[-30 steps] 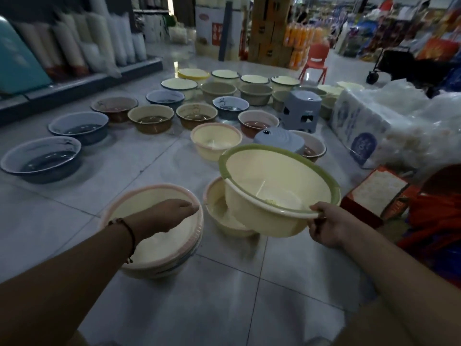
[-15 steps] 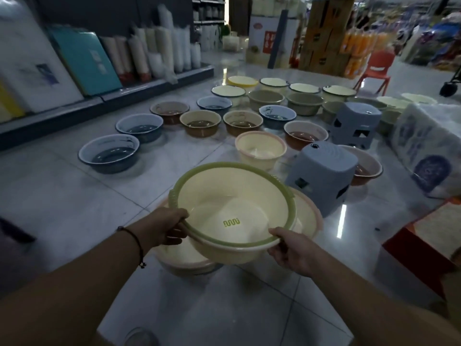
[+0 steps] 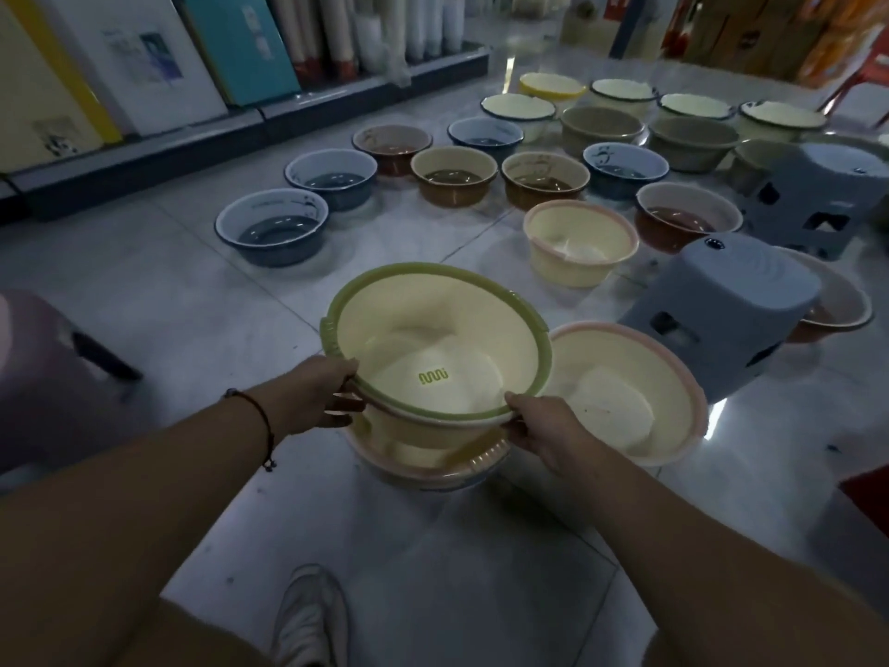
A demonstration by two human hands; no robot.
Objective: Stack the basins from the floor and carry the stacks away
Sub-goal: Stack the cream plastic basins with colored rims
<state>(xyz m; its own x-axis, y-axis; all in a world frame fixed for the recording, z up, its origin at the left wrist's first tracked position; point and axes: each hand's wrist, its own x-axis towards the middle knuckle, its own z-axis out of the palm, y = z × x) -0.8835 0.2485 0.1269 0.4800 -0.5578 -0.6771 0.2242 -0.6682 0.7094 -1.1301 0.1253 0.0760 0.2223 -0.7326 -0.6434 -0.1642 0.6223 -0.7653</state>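
Note:
A cream basin with a green rim (image 3: 433,339) is held tilted just above a pink-rimmed stack of basins (image 3: 433,466) on the floor. My left hand (image 3: 312,394) grips its near-left rim and my right hand (image 3: 541,426) grips its near-right rim. Beside the stack on the right lies another cream basin with a pink rim (image 3: 640,392). A smaller pink-rimmed cream basin (image 3: 579,240) sits further back. Several blue, brown, grey and cream basins (image 3: 272,223) stand in rows on the tiled floor beyond.
Two grey plastic stools (image 3: 731,300) stand on the right among the basins. A low shelf with boards and rolls (image 3: 144,65) runs along the left. A dark purple object (image 3: 38,368) is at the left edge. My white shoe (image 3: 308,618) is below the stack.
The green-rimmed basin moved from my right hand alone at the right to over the pink-rimmed stack. My left hand left the stack's rim and took the basin's left rim.

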